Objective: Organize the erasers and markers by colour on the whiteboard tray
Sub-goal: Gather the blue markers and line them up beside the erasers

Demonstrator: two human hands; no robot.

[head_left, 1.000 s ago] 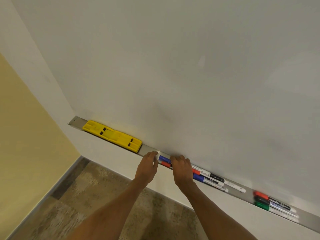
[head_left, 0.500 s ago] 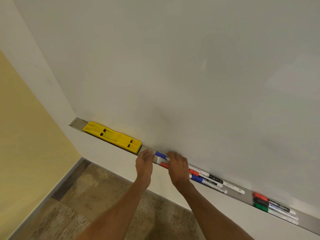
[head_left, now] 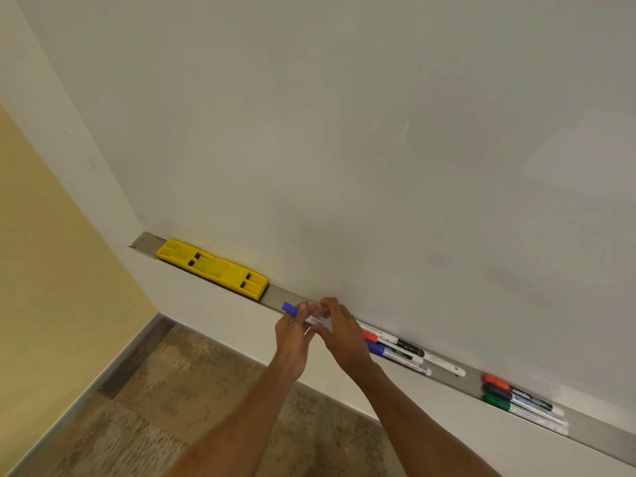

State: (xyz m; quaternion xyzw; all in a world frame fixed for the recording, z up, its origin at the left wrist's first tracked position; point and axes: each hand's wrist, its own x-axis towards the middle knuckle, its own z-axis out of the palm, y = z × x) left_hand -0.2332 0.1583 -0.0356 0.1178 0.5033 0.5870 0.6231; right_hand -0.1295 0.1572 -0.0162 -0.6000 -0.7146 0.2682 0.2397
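While you hold the blue marker (head_left: pixel 298 312) just above the tray (head_left: pixel 285 297), both hands are on it: your left hand (head_left: pixel 294 333) pinches the barrel behind the blue cap, and your right hand (head_left: pixel 339 333) has fingers closed round the white barrel end. It should be light, stiff and smooth, so it is likely to roll or slip. Grip mid-barrel, not the cap, which may pull off. The eraser (head_left: pixel 212 268) lies flat at the tray's left end, apart from your hands. It looks like rigid plastic, easy to take by its long sides. More markers lie to your right: a red, blue and black cluster (head_left: pixel 395 349) near your right wrist, and another group (head_left: pixel 516 397) further along.
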